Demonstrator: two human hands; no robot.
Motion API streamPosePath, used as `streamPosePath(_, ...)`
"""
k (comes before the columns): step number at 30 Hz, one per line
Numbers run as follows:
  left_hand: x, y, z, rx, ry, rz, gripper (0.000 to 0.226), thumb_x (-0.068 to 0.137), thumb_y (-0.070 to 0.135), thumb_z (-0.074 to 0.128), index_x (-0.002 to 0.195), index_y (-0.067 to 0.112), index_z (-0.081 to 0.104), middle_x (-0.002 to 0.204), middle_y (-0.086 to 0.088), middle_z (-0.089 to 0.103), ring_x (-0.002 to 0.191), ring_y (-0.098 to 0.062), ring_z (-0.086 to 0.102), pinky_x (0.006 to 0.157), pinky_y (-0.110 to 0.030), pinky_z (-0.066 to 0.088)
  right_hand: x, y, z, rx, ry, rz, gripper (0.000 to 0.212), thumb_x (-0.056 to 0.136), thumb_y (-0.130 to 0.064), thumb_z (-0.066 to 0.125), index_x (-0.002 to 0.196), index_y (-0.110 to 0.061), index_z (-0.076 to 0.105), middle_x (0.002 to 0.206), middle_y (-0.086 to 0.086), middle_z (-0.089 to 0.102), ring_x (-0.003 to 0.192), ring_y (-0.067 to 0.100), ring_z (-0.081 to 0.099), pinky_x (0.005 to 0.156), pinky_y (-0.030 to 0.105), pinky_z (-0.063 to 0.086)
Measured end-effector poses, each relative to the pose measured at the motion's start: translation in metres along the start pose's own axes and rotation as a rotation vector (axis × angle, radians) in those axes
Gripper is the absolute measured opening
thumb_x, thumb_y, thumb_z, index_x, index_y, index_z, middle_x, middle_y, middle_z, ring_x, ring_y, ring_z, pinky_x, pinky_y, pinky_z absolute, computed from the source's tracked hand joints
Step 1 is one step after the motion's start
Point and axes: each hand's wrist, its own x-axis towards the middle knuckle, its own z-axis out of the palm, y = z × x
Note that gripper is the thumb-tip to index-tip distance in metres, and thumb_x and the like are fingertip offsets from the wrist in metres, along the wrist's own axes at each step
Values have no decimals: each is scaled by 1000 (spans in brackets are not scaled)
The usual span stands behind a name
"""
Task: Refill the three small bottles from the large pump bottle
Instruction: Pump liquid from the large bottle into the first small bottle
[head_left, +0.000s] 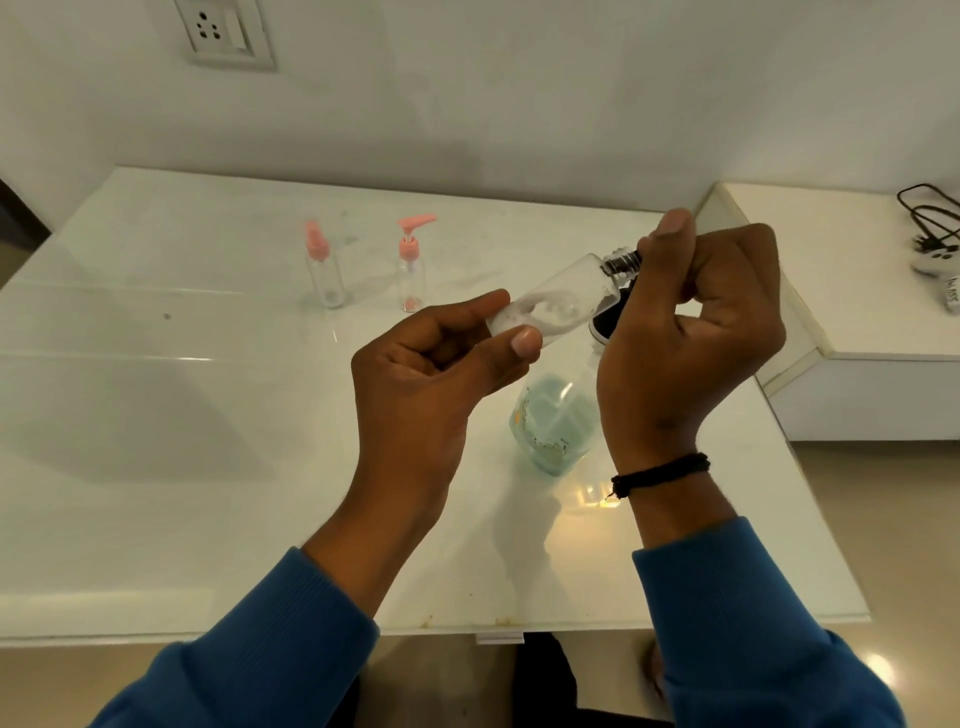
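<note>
A small clear bottle (558, 299) is held tilted above the desk (208, 415) by the left hand (441, 358); its neck is pinched by the right hand (691, 332). The large bottle (558, 426) stands beneath.

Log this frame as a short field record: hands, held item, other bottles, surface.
left hand: grips base end of tilted small clear bottle
right hand: fingers curled at the bottle's threaded neck
large bottle: standing on table, below the hands
pink-topped bottles: two, upright, far side
surface: white table
</note>
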Motion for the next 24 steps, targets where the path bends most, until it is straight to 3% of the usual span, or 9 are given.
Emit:
streamPosePath(3,0,-1,0,-12,8,-3,46,67,20,80,110,8,73,97,-2,79,92,-25,77,76,-28,61,-4,2,-2,40,-6,21,35,99,-3,62,64,2,61,64,12,53,64,22,47,57,35,40)
streamPosePath(7,-1,0,1,-42,0,-15,45,66,18,80,109,7,73,97,-4,79,91,-27,77,77,-30,61,1,1,-1,22,-14,11,37,98,-6,62,63,2,61,64,10,53,61,27,48,56,37,40)
streamPosePath(11,0,1,0,-26,3,-7,43,67,19,79,109,9,73,95,-2,80,90,-25,77,77,-28,61,-1,-1,0,29,-12,2,37,99,-5,62,62,1,59,66,5,48,62,23,45,58,27,37)
streamPosePath(17,-1,1,0,-38,0,-15,44,67,19,79,109,8,73,99,-3,79,91,-27,77,78,-30,62,1,3,-1,2,-16,-22,38,98,-5,62,62,4,58,64,12,51,61,28,47,56,41,39)
streamPosePath(24,-1,1,1,-31,12,-18,47,65,20,80,110,8,74,97,-4,79,91,-26,77,76,-28,61,-4,3,-1,27,-12,-2,36,99,-4,62,63,4,61,63,14,53,63,24,46,58,36,39)
